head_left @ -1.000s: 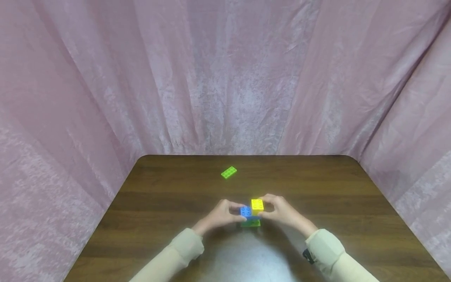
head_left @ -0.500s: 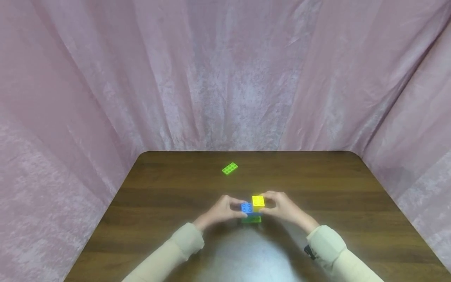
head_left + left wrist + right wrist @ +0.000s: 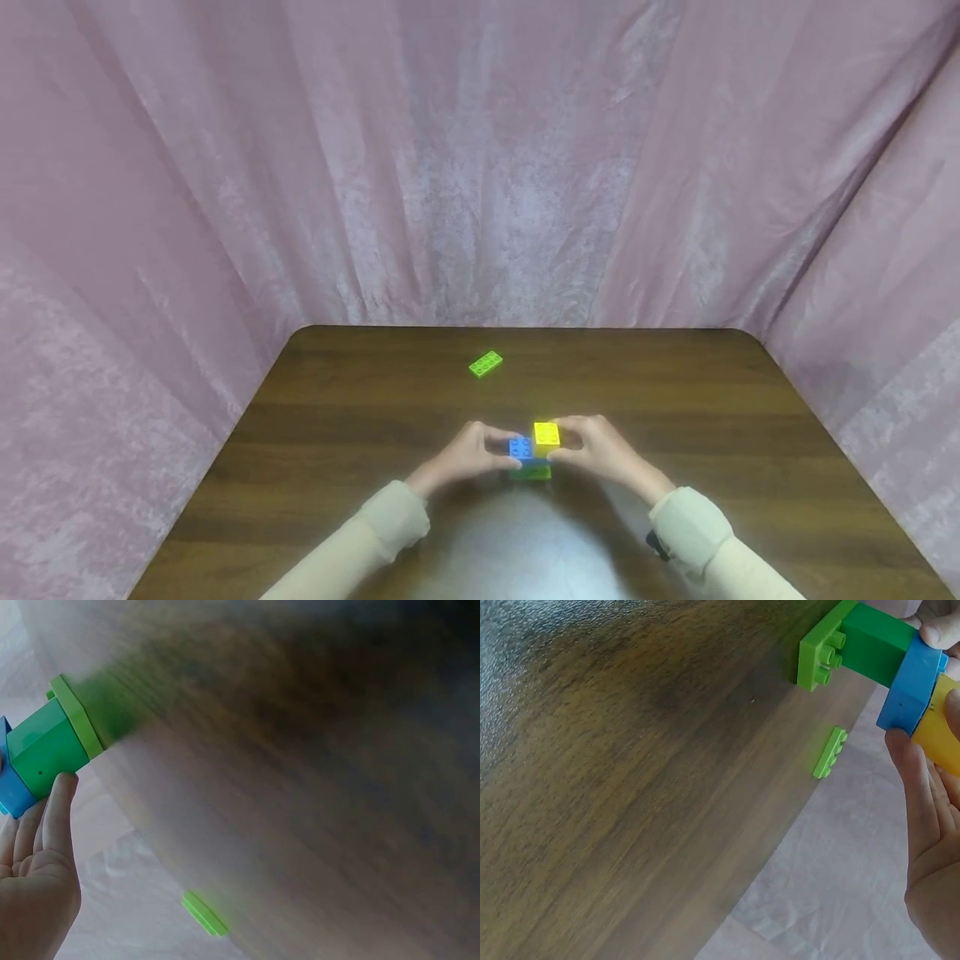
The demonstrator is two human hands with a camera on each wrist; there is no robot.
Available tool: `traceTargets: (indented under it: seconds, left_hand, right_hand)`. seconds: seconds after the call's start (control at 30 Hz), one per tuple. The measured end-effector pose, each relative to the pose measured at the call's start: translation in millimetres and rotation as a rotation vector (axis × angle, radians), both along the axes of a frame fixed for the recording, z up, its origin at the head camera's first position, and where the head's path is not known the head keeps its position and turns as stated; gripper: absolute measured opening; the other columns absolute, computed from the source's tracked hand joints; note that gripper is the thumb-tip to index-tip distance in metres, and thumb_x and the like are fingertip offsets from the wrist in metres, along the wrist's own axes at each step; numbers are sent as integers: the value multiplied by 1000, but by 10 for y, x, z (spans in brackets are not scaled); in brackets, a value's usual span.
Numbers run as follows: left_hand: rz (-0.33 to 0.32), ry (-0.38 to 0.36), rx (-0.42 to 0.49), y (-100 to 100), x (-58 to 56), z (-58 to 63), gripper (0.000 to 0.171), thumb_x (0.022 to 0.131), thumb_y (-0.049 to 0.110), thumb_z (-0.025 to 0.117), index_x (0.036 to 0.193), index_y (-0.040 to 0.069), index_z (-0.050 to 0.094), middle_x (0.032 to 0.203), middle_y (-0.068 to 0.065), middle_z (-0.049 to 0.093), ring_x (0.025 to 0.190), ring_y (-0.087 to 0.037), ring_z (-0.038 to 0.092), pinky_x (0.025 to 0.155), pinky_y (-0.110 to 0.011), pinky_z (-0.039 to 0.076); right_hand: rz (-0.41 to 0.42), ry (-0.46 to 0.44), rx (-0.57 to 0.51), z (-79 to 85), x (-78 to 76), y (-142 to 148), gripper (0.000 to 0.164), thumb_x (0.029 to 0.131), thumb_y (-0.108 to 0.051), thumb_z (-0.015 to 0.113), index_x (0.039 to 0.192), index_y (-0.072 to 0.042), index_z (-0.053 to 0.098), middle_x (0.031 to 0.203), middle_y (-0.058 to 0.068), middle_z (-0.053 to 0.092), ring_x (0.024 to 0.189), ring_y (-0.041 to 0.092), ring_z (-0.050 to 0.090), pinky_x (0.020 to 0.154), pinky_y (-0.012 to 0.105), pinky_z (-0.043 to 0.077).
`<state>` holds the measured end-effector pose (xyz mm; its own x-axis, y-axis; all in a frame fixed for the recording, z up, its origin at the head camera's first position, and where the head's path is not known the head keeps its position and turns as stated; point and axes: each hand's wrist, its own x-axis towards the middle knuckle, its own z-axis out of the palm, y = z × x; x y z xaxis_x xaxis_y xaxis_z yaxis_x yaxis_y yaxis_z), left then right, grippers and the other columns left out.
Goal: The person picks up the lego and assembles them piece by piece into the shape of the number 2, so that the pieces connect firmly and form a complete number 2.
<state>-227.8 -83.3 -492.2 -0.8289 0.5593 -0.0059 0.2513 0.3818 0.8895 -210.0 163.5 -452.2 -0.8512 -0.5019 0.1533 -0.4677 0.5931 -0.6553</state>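
The stack stands between my two hands, toward the near side of the wooden table (image 3: 360, 379). From the bottom up I record a light green base plate (image 3: 532, 473) on the tabletop, a dark green block (image 3: 875, 646) on it, and a blue brick (image 3: 521, 447) above that. A yellow block (image 3: 546, 437) sits on the right part of the blue brick; the studs on the left part are exposed. Whether the yellow block is pressed fully home, I cannot tell. Some base plate studs show beside the dark green block in the right wrist view.

My left hand (image 3: 467, 456) is at the left of the stack, thumb and fingers set narrowly, pinching the blue brick from its near and far sides. In the left wrist view one fingertip lies against or just beside the dark green block; contact there is unclear.

My right hand (image 3: 602, 450) is at the right, likewise narrowed, gripping the yellow block between thumb and fingers. One fingertip meets the lower corner of the blue brick.

A loose light green plate (image 3: 486, 364), studs up, lies beyond both hands, near the far edge, well apart from the stack.
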Motion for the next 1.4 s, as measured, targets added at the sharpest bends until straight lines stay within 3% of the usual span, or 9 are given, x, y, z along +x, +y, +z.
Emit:
traceTargets:
  seconds: [0.13, 0.3, 0.43, 0.67, 1.03, 1.27, 1.4]
  left_hand:
    - [13, -12, -2, 4, 10, 20, 42, 84, 22, 76, 120, 3, 68, 105, -12, 75, 56, -9, 55, 48, -18, 42]
    - [30, -2, -8, 17, 3, 29, 44, 83, 23, 77, 120, 2, 67, 102, -12, 76, 51, -10, 49, 44, -18, 38]
    - [21, -5, -23, 25, 23, 12, 43, 84, 24, 77, 119, 2, 68, 102, -11, 76, 51, -10, 50, 45, -18, 39]
    - [42, -15, -51, 15, 42, 52, 43, 83, 26, 77, 119, 4, 69, 107, -11, 75, 71, -11, 65, 57, -21, 50]
    - [30, -15, -57, 22, 5, 89, 41, 82, 27, 78, 117, 8, 71, 113, -8, 74, 92, -11, 70, 78, -23, 57]
    - [6, -23, -60, -1, -38, 129, 45, 82, 27, 79, 121, 7, 68, 116, -11, 72, 88, -9, 71, 75, -23, 58]
    - [15, -48, -60, -54, -39, 158, 48, 81, 34, 79, 122, 11, 68, 118, -8, 72, 93, -10, 71, 82, -27, 59]
  right_hand:
    - [29, 7, -11, 5, -18, 8, 39, 81, -14, 77, 114, 4, 66, 106, 19, 73, 88, 25, 73, 76, 25, 60]
    - [32, 44, -5, 27, -50, 4, 38, 81, -12, 77, 113, 5, 67, 106, 19, 73, 89, 26, 71, 78, 31, 61]
    - [24, 10, -32, -7, -5, 17, 37, 82, -13, 76, 113, 5, 66, 106, 19, 72, 90, 26, 70, 79, 31, 61]
    - [25, 2, -57, -38, -1, 7, 35, 83, -14, 76, 112, 3, 67, 104, 17, 72, 90, 24, 70, 79, 27, 60]
    - [18, -65, -65, 0, -15, 29, 38, 84, -18, 76, 116, 0, 66, 111, 15, 72, 95, 24, 69, 83, 32, 60]
    - [22, -50, -51, 16, -50, 1, 39, 84, -19, 75, 117, -1, 66, 113, 15, 71, 99, 26, 69, 86, 35, 59]
    - [26, -52, -49, 13, -44, -16, 38, 84, -19, 75, 117, -1, 67, 112, 15, 72, 99, 26, 69, 86, 35, 59]
